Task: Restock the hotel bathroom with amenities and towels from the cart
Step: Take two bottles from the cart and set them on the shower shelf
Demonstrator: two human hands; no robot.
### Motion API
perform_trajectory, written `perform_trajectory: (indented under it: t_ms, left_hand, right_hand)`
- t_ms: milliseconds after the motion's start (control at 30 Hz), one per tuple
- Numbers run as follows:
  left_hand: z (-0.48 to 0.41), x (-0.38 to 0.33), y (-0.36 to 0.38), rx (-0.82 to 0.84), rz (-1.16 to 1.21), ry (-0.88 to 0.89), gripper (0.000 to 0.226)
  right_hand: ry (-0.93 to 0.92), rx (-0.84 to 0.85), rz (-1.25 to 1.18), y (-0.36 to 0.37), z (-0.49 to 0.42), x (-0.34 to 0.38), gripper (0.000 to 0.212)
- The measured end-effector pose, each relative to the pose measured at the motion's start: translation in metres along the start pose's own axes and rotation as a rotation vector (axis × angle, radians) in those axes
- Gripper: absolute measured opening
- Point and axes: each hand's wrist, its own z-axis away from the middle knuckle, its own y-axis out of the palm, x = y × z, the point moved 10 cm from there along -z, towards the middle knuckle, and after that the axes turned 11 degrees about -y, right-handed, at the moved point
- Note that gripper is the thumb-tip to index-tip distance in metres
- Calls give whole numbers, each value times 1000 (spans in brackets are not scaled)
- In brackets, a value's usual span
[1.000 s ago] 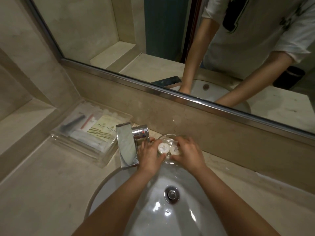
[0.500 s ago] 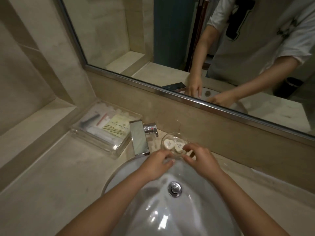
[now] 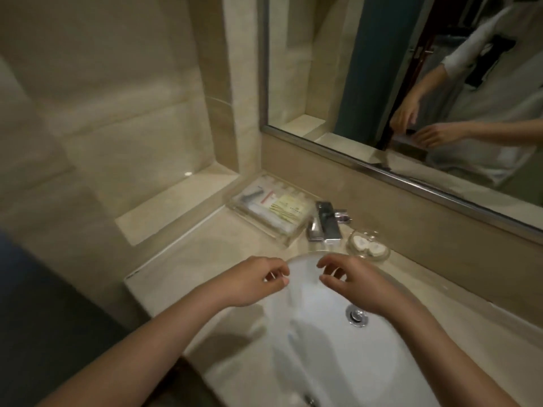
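Note:
A small glass dish [image 3: 351, 238] sits on the counter right of the tap, with two round white soaps [image 3: 368, 244] in it. A clear acrylic amenity tray [image 3: 289, 240] holds sachets, a comb and a toothbrush pack, left of the tap. My left hand [image 3: 249, 282] and my right hand [image 3: 351, 282] hover over the far rim of the white basin [image 3: 311, 342], fingers loosely curled, both holding nothing. Both hands are clear of the dish.
The chrome tap [image 3: 326, 221] stands between tray and dish. A wide mirror [image 3: 411, 83] runs along the back wall and reflects a person's arms. A recessed stone ledge [image 3: 176, 201] lies at the left. The counter edge drops off at the lower left.
Both hands have let go of the soap dish and drawn back toward me over the basin. The camera has swung left, so the dish now lies to the right.

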Motion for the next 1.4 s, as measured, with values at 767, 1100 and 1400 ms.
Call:
perform_trajectory:
  t_ms: [767, 1100, 1400]
  left_hand:
    - [537, 245, -102, -640, 205, -749, 31]
    - [731, 263, -34, -1050, 410, -1219, 21]
    - [870, 214, 49, -1260, 388, -1548, 26]
  right_hand:
    - [-971, 573, 115, 255, 23, 535, 13]
    - [-1485, 933, 50, 353, 103, 684, 24]
    - [-1699, 1256, -22, 428, 246, 765, 21]
